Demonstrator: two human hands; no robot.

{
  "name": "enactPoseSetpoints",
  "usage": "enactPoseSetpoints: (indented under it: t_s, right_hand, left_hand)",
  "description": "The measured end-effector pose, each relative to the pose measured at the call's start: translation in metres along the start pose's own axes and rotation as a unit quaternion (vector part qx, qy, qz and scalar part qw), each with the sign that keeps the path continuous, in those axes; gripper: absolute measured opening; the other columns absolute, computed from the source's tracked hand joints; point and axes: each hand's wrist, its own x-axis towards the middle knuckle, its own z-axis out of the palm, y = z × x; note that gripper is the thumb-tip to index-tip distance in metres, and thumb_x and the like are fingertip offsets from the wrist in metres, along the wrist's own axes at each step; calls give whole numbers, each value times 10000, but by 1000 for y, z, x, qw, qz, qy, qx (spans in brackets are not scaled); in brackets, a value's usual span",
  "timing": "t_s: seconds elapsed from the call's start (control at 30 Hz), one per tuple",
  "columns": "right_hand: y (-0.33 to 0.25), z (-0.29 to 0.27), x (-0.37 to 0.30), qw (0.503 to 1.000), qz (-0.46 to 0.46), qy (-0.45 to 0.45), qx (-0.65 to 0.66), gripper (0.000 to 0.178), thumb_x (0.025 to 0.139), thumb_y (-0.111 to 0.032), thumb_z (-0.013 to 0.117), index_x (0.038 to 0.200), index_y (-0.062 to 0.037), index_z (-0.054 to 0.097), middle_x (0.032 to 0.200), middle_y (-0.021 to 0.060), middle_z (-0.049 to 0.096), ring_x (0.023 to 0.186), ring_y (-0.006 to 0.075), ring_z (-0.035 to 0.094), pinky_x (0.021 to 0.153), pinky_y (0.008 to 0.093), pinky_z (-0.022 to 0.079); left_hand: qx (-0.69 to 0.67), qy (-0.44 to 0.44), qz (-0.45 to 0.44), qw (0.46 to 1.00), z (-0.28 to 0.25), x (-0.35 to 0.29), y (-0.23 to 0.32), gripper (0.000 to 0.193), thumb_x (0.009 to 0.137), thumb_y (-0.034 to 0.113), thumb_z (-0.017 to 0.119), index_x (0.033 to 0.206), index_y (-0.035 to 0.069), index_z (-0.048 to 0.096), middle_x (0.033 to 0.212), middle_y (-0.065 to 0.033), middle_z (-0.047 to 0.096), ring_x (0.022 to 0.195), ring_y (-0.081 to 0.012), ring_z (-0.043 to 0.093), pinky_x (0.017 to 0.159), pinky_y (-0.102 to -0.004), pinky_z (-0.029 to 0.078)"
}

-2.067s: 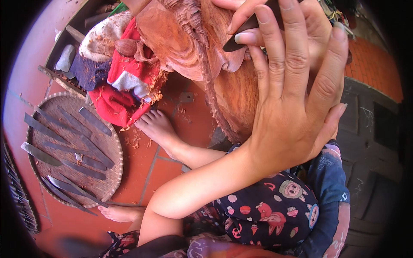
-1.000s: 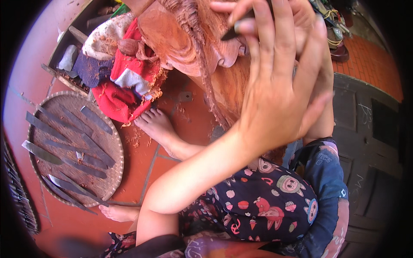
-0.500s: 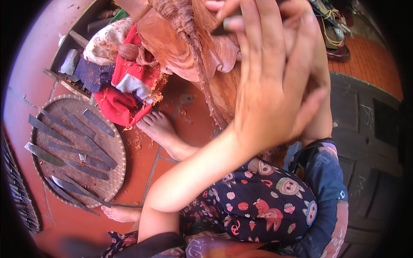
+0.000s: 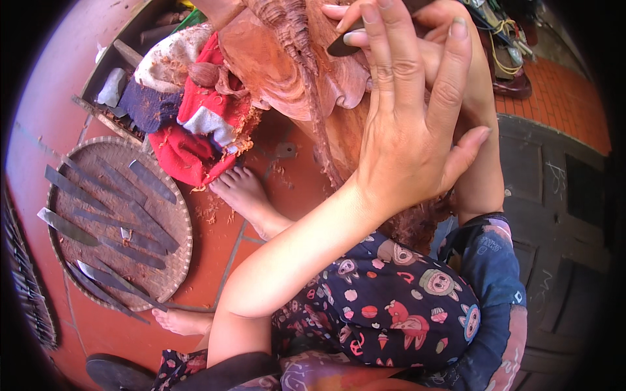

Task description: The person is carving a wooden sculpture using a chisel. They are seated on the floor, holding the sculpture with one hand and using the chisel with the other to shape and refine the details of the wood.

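A large reddish-brown wood carving [image 4: 274,65], with smooth curled folds and a rough twisted strip, stands before me at the top. My left hand [image 4: 407,124] is raised over it, back toward me. Its fingers are stretched out and its thumb stands apart. Behind it, my right hand [image 4: 443,16] is mostly hidden. Its fingers curl around a dark flat metal blade [image 4: 342,45], whose rounded end shows by the little finger of my left hand. Whether the blade touches the wood is hard to tell.
On the tiled floor at left lies a round woven tray [image 4: 186,260] holding several flat metal blades. Red and navy cloths [image 4: 189,150] with shavings lie by a wooden box [image 4: 98,117]. My bare foot [image 4: 244,195] is beside them. A dark panelled board [image 4: 528,228] lies at right.
My left hand's fingers have spread, with the index finger further from the middle one. More of the dark blade shows. The view has shifted slightly.
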Motion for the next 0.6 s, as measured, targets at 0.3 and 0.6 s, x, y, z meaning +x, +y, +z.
enactPoseSetpoints:
  t_s: [0.3, 0.6]
  right_hand:
    - [1, -1, -1, 1000, -18, -3, -2, 203, 867, -100, 711, 955, 83, 702, 966, 174, 681, 1056, 330, 688, 1064, 580, 469]
    - [-5, 12, -3, 963, -31, 184, 194, 193, 871, -24, 687, 1020, 99, 691, 997, 199, 697, 977, 318, 717, 965, 456, 559]
  left_hand:
    - [11, -13, 3, 1000, -3, 0, -1, 1039, 743, 240, 805, 1563, -39, 232, 1559, -461, 30, 1449, -646, 26, 1167, -648, 195]
    - [32, -65, 17, 997, -16, 13, 5, 909, 782, 236, 766, 1523, -40, 317, 1568, -387, 179, 1474, -566, 123, 1171, -625, 206]
